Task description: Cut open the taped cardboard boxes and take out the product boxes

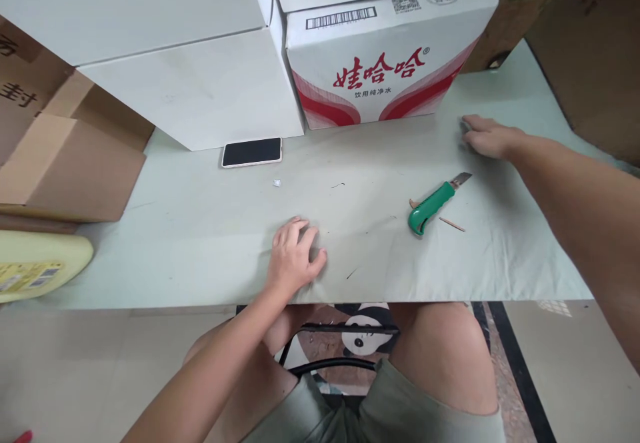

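Observation:
My left hand (295, 256) rests on the pale green tablecloth near its front edge, fingers loosely bent and apart, holding nothing. Out to the right, my right hand (491, 138) is low over the cloth beside the white carton. Its thumb and fingertips come together around a small greyish thing, too blurred to name. Nearer me than that hand lies a green utility knife (433, 207) with its blade out, pointing up and right. A thin brown stick (452, 224) lies beside the knife, and a small brown scrap (414, 203) touches its left side.
A white carton with red lettering (375, 76) stands at the back, next to a plain white box (200, 90). Before that box lie a phone (252, 152) and a tiny whitish square (277, 182). At left are an open cardboard box (85, 163) and a yellow bottle (45, 263).

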`<control>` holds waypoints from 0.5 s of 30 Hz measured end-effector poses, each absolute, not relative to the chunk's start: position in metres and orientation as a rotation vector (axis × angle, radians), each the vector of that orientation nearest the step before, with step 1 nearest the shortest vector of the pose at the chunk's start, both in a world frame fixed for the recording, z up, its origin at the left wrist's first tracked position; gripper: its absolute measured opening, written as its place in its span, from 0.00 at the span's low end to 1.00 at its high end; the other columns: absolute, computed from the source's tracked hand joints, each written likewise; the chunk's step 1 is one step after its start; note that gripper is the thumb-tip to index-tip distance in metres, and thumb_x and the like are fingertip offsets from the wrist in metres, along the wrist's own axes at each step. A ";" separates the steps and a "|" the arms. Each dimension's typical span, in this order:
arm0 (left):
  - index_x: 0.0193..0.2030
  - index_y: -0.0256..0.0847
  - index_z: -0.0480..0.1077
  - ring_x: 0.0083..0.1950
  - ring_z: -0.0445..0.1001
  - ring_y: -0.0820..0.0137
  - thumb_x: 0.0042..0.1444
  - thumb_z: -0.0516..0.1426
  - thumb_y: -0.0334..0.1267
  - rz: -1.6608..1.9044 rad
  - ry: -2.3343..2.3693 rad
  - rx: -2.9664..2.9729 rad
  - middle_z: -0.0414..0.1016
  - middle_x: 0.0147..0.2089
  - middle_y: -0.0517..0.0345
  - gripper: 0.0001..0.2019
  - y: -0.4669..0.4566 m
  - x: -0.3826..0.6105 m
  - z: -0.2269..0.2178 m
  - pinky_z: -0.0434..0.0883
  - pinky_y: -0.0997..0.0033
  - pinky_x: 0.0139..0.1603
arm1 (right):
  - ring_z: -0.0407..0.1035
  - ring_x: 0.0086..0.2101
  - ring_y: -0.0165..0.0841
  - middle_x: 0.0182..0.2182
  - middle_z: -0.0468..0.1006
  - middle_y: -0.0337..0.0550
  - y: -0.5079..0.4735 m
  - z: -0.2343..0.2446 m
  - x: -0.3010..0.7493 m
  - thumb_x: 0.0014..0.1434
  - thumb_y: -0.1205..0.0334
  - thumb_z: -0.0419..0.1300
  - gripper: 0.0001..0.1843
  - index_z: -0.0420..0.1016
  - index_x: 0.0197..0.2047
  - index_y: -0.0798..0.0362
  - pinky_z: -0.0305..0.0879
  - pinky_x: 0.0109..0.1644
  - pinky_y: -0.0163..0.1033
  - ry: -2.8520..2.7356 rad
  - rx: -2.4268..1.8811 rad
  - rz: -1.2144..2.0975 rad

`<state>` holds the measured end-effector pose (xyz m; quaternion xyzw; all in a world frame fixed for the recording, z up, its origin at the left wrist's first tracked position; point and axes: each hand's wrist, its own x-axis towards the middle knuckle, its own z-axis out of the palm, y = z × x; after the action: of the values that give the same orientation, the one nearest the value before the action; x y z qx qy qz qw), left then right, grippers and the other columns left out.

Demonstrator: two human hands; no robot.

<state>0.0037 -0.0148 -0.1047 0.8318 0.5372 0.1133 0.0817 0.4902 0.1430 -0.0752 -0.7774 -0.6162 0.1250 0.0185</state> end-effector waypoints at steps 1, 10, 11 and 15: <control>0.58 0.40 0.77 0.72 0.69 0.43 0.63 0.56 0.45 0.343 1.597 2.481 0.75 0.62 0.39 0.20 -0.015 0.004 -0.105 0.69 0.41 0.70 | 0.56 0.73 0.54 0.75 0.59 0.68 0.136 -0.074 0.485 0.70 0.56 0.49 0.36 0.59 0.77 0.59 0.53 0.71 0.66 -1.904 -2.417 0.429; 0.59 0.40 0.76 0.74 0.66 0.44 0.64 0.58 0.44 0.324 1.586 2.401 0.73 0.65 0.39 0.19 -0.018 0.012 -0.097 0.65 0.39 0.74 | 0.56 0.72 0.58 0.73 0.62 0.61 0.043 -0.041 0.417 0.65 0.53 0.52 0.34 0.65 0.73 0.50 0.51 0.74 0.68 -1.931 -2.286 0.388; 0.59 0.39 0.76 0.74 0.66 0.44 0.64 0.58 0.43 0.337 1.576 2.385 0.72 0.65 0.38 0.19 -0.019 0.013 -0.097 0.64 0.38 0.75 | 0.61 0.69 0.59 0.70 0.65 0.63 0.031 -0.040 0.407 0.64 0.52 0.53 0.34 0.67 0.72 0.50 0.56 0.72 0.68 -1.926 -2.279 0.364; 0.58 0.38 0.76 0.75 0.64 0.43 0.65 0.58 0.41 0.423 1.534 2.309 0.71 0.67 0.36 0.18 -0.021 0.014 -0.097 0.61 0.37 0.76 | 0.76 0.51 0.53 0.61 0.70 0.62 -0.016 -0.047 0.361 0.64 0.47 0.51 0.33 0.70 0.69 0.49 0.73 0.60 0.63 -1.920 -2.257 0.364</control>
<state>0.0137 -0.0210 -0.0970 0.8117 0.5392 0.1487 0.1681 0.3614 -0.0162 -0.0468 -0.7537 -0.6412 0.1214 0.0778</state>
